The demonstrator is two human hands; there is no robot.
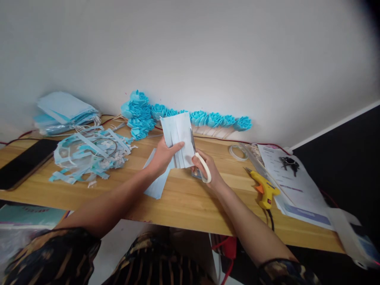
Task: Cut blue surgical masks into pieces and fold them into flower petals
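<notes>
Left fingers point(177, 147) closed on pleated fabric point(177, 128); right fingers point(196, 161) curled round scissors point(206, 167); clear plastic point(65, 152) among scraps point(90, 144).

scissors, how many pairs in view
1: the scissors are in the right hand, blades along the edge of the pleated sheet that the left hand holds. Any under the scraps would be hidden.

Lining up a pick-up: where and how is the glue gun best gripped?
Probably by the handle, from the near edge of the table, with the right hand once free of the scissors. The glue gun lies on its side, handle toward that edge, nozzle pointing away to the left, so this grip should clear the nozzle. Mind the cord at the handle's end.
</notes>
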